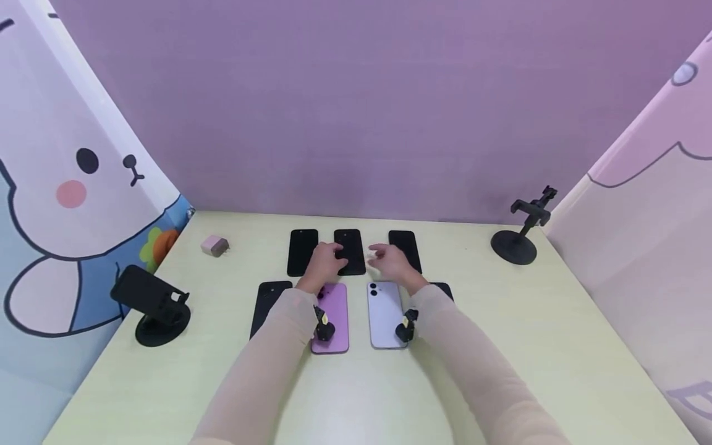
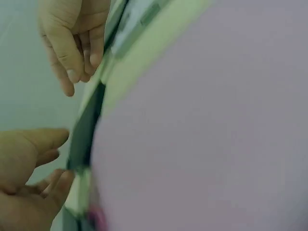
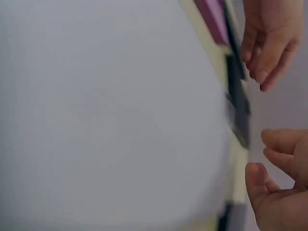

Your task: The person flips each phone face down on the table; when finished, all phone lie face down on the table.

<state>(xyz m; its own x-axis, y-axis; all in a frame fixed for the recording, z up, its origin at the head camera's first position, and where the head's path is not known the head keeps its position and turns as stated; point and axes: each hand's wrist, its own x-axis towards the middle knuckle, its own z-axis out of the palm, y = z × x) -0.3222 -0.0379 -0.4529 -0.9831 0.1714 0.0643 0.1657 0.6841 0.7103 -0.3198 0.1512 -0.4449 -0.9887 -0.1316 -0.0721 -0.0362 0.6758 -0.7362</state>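
My left hand (image 1: 327, 266) hovers at the middle black phone (image 1: 351, 252) of the back row, thumb and fingers spread apart over its left side. In the left wrist view the left hand (image 2: 33, 178) shows a gap between thumb and fingertips, close to a dark phone (image 2: 85, 132). To the right of that phone is my right hand (image 1: 392, 262), its fingers pointing left, loosely bent and holding nothing. It overlaps the lower left of the right black phone (image 1: 408, 246). The right wrist view shows the right hand (image 3: 284, 178) with thumb and fingers parted.
Another black phone (image 1: 303, 250) lies back left. In front lie a black phone (image 1: 269, 303), a pink phone (image 1: 336, 321), a lavender phone (image 1: 384, 318) and a partly hidden dark phone (image 1: 444, 288). Black stands (image 1: 161, 309) (image 1: 514, 246) flank them; a pink charger plug (image 1: 214, 245) sits back left.
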